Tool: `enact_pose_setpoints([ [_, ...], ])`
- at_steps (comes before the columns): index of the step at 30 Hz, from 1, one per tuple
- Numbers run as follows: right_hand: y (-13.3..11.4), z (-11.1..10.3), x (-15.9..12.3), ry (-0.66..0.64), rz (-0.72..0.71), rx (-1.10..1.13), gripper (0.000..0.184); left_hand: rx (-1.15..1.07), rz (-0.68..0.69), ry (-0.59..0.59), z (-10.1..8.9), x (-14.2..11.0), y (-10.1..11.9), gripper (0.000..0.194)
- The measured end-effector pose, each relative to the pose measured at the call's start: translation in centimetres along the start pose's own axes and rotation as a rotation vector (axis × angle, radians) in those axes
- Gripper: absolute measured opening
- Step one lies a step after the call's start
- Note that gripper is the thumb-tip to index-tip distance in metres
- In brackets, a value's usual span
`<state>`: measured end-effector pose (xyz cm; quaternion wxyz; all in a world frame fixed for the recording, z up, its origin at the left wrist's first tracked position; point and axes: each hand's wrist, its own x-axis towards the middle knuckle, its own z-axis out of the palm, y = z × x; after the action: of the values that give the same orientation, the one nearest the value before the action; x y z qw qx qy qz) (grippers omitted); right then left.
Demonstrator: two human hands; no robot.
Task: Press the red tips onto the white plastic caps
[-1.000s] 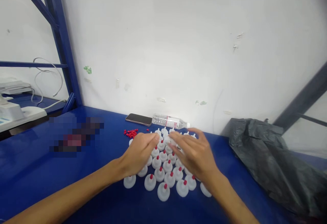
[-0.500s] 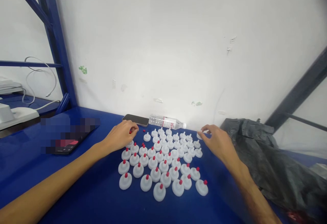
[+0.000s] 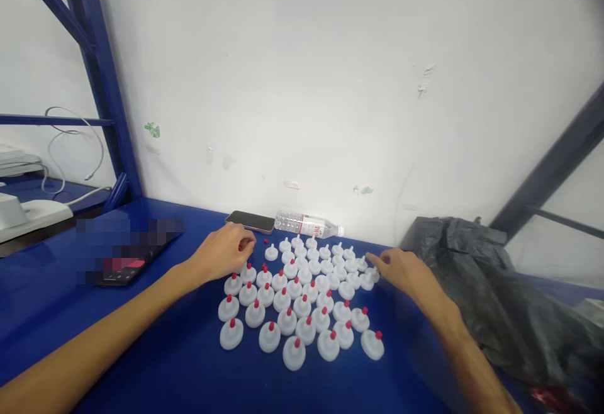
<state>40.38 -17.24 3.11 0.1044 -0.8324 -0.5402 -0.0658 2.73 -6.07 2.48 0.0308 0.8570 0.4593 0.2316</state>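
Several white plastic caps [image 3: 302,294] stand in rows on the blue table [image 3: 189,363]; the near ones carry red tips, the far ones [image 3: 325,251] are bare. My left hand [image 3: 221,251] rests curled over a small pile of red tips [image 3: 244,245] at the cluster's far left, fingers closed on them. My right hand [image 3: 401,270] lies at the cluster's right edge, fingertips touching a white cap [image 3: 372,272], fingers bent.
A phone [image 3: 250,220] and a lying water bottle [image 3: 306,224] sit by the white wall behind the caps. A dark plastic bag [image 3: 495,301] fills the right side. A blurred dark object [image 3: 123,257] lies at left; blue shelf posts [image 3: 108,87] stand at the left.
Both hands left the middle of the cap cluster: the left went to the red tips at far left, the right swung out right, then came back to the cluster's right edge.
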Motion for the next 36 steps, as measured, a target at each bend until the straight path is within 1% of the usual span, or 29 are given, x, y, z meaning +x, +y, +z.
enact_pose_setpoints([
  [2,-0.7,-0.4,-0.1,0.04,0.011,0.01,0.05,0.001,0.044,-0.016,-0.2,-0.1,0.6,0.027],
  [3,-1.2,-0.7,-0.2,0.072,-0.01,0.034,0.051,-0.002,0.064,-0.019,-0.3,-0.2,0.9,0.027],
  [5,-2.5,-1.3,-0.8,0.135,-0.137,0.131,0.05,-0.01,0.106,-0.017,-0.3,-0.5,1.5,0.027],
  [7,-4.2,-1.7,-1.6,0.174,-0.35,0.267,0.049,-0.027,0.159,-0.007,-0.3,-0.8,1.9,0.027],
  [9,-6.1,-1.8,-2.8,0.145,-0.507,0.349,0.047,-0.061,0.231,-0.005,-0.2,-1.1,2.1,0.029],
  [11,-7.8,-1.5,-4.1,0.063,-0.658,0.451,0.045,-0.101,0.305,-0.013,-0.1,-1.3,2.3,0.031],
  [13,-9.2,-1.2,-5.2,-0.021,-0.746,0.51,0.045,-0.134,0.356,-0.005,0.0,-1.4,2.5,0.033],
  [15,-10.3,-0.8,-6.1,-0.11,-0.779,0.509,0.046,-0.155,0.372,0.028,-0.1,-1.5,2.8,0.033],
  [18,-11.3,-0.4,-6.5,-0.205,-0.77,0.455,0.048,-0.168,0.361,0.077,-0.5,-1.5,3.1,0.032],
  [22,-12.0,0.0,-6.3,-0.227,-0.741,0.411,0.053,-0.162,0.352,0.121,-0.9,-1.5,3.2,0.031],
  [25,-12.0,0.0,-6.1,-0.231,-0.768,0.424,0.052,-0.161,0.368,0.157,-0.7,-1.5,3.0,0.03],
  [27,-11.9,0.0,-5.9,-0.171,-0.793,0.446,0.048,-0.177,0.402,0.187,-0.5,-1.5,2.9,0.027],
  [28,-11.8,-0.1,-5.8,-0.112,-0.809,0.46,0.045,-0.188,0.426,0.198,-0.4,-1.5,2.9,0.025],
  [33,-11.8,-0.2,-5.8,0.356,-0.919,0.549,0.025,-0.202,0.526,0.228,-0.4,-1.9,3.5,0.016],
  [34,-11.9,-0.1,-5.9,0.409,-0.934,0.549,0.022,-0.205,0.533,0.242,-0.4,-2.0,3.7,0.014],
  [35,-12.1,0.0,-6.1,0.43,-0.95,0.541,0.02,-0.211,0.539,0.256,-0.3,-2.1,3.9,0.012],
  [36,-12.2,0.1,-6.2,0.425,-0.965,0.533,0.02,-0.214,0.547,0.266,-0.2,-2.2,4.1,0.01],
])
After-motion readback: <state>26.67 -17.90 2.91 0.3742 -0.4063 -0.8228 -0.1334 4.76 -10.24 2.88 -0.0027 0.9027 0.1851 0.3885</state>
